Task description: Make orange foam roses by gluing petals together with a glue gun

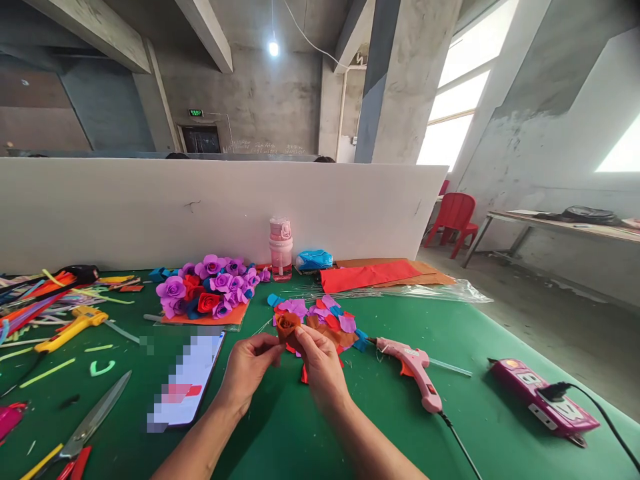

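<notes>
A brown craft rose (287, 327) is held up between my two hands over the table. My right hand (323, 367) pinches its right side between thumb and fingers. On the lower left, my left hand (253, 370) has its fingertips closed at the base of the rose; any stem there is hidden. Right behind the rose lies a pile of loose petals (347, 324) in purple, red, blue and brown. To the right of my hands rests a pink glue gun (413, 367) with a clear glue stick in its back.
Finished purple and red flowers (210, 287) lie at the back left, near a pink bottle (281, 250). A phone (193, 380), scissors (95, 417) and yellow glue gun (77, 328) are to the left. A power strip (545, 400) sits right; a white partition (225, 207) stands behind.
</notes>
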